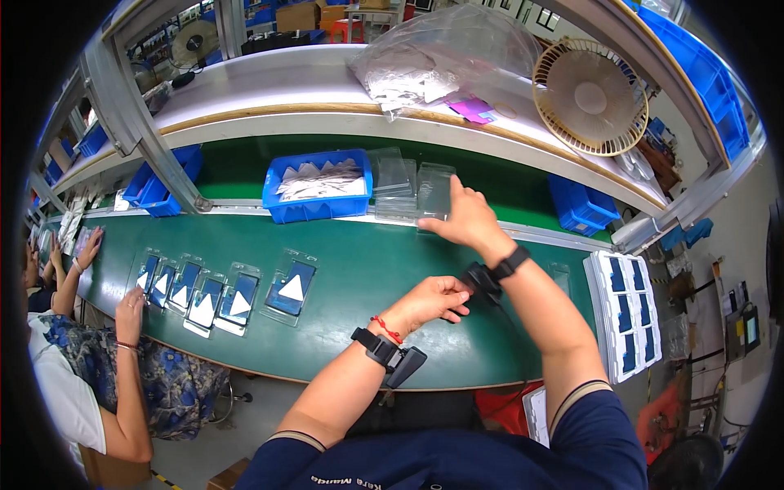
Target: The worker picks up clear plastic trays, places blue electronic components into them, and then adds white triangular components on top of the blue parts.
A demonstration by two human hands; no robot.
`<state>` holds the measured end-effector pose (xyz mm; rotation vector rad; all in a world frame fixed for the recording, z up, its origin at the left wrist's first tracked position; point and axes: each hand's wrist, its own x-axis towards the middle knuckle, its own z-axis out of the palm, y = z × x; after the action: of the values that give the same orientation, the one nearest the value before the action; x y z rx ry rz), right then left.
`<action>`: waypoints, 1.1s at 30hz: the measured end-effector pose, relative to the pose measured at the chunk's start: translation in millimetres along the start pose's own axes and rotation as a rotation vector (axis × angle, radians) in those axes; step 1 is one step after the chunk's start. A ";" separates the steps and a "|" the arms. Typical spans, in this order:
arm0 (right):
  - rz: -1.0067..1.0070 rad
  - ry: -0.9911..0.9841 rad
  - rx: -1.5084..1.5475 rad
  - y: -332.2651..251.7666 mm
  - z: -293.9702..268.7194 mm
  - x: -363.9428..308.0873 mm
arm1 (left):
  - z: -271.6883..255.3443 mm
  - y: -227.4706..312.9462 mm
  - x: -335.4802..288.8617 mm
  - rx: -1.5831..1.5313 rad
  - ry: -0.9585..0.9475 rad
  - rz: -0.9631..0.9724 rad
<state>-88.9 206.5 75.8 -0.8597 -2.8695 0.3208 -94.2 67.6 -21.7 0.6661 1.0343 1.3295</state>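
Observation:
My right hand [469, 217] reaches to the back of the green bench, thumb and forefinger spread wide over a clear plastic blister shell [434, 186]. I cannot tell whether it grips the shell. More clear shells [395, 189] lie stacked just left of it. My left hand [428, 304] hovers over the bench nearer to me, its fingers loosely curled and apart, with nothing visible in them. To its left lies a clear pack [291, 287] with a dark blue panel and a white triangular piece. Several similar packs [240, 298] stand in a row further left.
A blue bin [318, 204] of white paper pieces stands behind the bench. White trays [611, 314] with dark blue panels are stacked at the right edge. Above are a shelf [269, 90] and a fan [590, 98]. A co-worker's hand [129, 314] touches the leftmost packs.

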 end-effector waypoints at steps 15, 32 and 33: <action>0.198 -0.062 0.991 66.4 -16.9 -37.1 | -1.1 5.9 -9.5 0.046 0.182 0.148; 0.316 0.043 0.954 60.4 20.9 -169.1 | 6.8 -5.6 -4.0 -0.101 0.189 0.270; 0.366 0.064 1.018 64.5 19.2 -169.4 | 7.1 -6.2 -3.5 -0.123 0.196 0.276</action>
<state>82.1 162.0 31.3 -1.0644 -1.9847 1.5457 -84.8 64.3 -23.4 0.6098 1.0327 1.7120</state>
